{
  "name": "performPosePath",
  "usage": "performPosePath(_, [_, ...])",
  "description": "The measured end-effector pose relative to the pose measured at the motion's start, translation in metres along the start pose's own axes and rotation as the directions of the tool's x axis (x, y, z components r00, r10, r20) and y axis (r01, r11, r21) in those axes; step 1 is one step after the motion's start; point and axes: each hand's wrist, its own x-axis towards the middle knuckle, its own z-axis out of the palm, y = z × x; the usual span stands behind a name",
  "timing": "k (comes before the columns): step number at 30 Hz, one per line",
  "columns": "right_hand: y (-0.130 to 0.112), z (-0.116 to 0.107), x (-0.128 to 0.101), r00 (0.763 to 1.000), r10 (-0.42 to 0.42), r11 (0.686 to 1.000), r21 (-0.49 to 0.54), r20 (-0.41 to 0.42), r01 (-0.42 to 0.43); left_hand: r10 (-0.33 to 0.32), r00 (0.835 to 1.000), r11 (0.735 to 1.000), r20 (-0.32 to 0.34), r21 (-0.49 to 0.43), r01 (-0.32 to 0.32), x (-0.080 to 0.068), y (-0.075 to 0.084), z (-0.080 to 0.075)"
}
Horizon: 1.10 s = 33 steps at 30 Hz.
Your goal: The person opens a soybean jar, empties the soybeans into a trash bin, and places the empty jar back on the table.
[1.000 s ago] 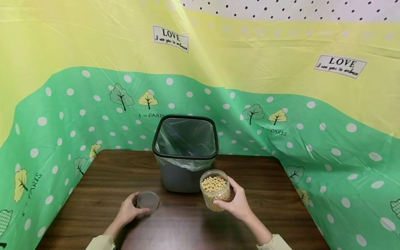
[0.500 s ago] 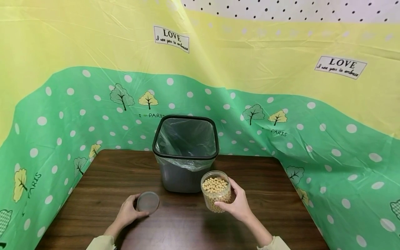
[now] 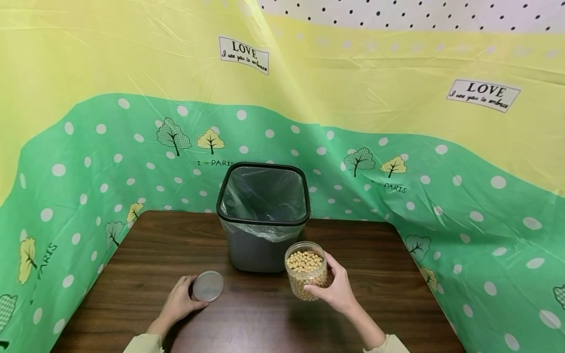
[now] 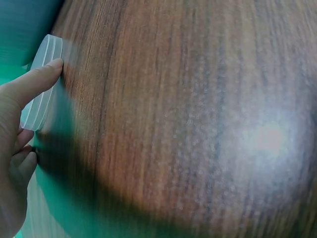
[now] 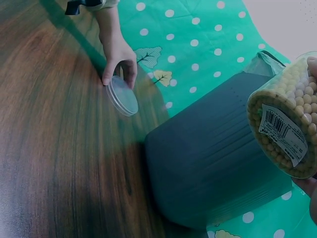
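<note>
Left hand: the left hand (image 3: 178, 303) rests on the wooden table (image 3: 265, 323) and grasps the clear round lid (image 3: 208, 286) by its edge; in the left wrist view a fingertip (image 4: 49, 68) presses the ribbed rim of the lid (image 4: 43, 82).
Lid: tilted up on its edge, its lower rim at the table surface, near the front left of the table and well apart from the jar.
Right hand: the right hand (image 3: 337, 289) is wrapped around the side of the open jar (image 3: 306, 269), fingers and thumb curled on its wall.
Jar: a clear plastic jar filled with pale round beans, upright, just in front of the bin's right corner; whether it stands on the table or is lifted cannot be told. The right wrist view shows a barcode label (image 5: 283, 134) on its side.
Bin: a dark grey bin (image 3: 260, 245) with a black rim and a clear liner stands at the back middle of the table.
Backdrop: a green and yellow dotted cloth (image 3: 397, 122) printed with trees hangs around the table.
</note>
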Motion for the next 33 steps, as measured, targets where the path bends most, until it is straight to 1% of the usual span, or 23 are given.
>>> performPosePath(8, [0.003,-0.002,0.0,1.0,0.003,1.0,0.021,0.009,-0.003,0.004,1.0,1.0,0.006,0.002,-0.004,-0.001,0.001,-0.002])
performPosePath(11, [0.0,-0.003,0.0,1.0,0.018,1.0,0.022,0.009,-0.018,0.027,0.999,1.0,-0.019,-0.014,-0.027,0.002,0.004,-0.007])
performPosePath(13, [-0.004,-0.005,0.001,1.0,0.021,1.0,0.017,0.004,-0.021,0.042,0.998,0.998,-0.046,-0.038,-0.044,0.008,0.01,-0.013])
performPosePath(16, [-0.008,-0.008,0.002,1.0,0.01,1.0,-0.001,-0.016,-0.01,0.048,0.997,0.995,-0.064,-0.088,-0.054,0.025,0.026,-0.029])
performPosePath(20, [-0.006,-0.01,0.001,1.0,-0.004,1.0,-0.027,-0.025,0.003,0.053,0.996,0.983,-0.075,-0.171,-0.065,0.056,0.059,-0.06])
performPosePath(23, [-0.002,-0.011,-0.001,1.0,0.002,1.0,-0.016,-0.027,-0.002,0.095,0.991,0.97,-0.099,-0.213,-0.114,0.08,0.085,-0.084])
performPosePath(26, [0.001,-0.011,-0.003,0.999,0.004,1.0,0.001,-0.034,-0.004,0.141,0.985,0.96,-0.104,-0.231,-0.161,0.1,0.108,-0.105])
performPosePath(30, [0.003,-0.011,-0.004,1.0,0.0,1.0,0.009,-0.031,0.0,0.192,0.978,0.953,-0.076,-0.225,-0.204,0.117,0.129,-0.121])
performPosePath(33, [0.003,-0.012,-0.004,1.0,-0.007,1.0,0.005,-0.027,0.007,0.212,0.976,0.951,-0.046,-0.219,-0.217,0.126,0.138,-0.126])
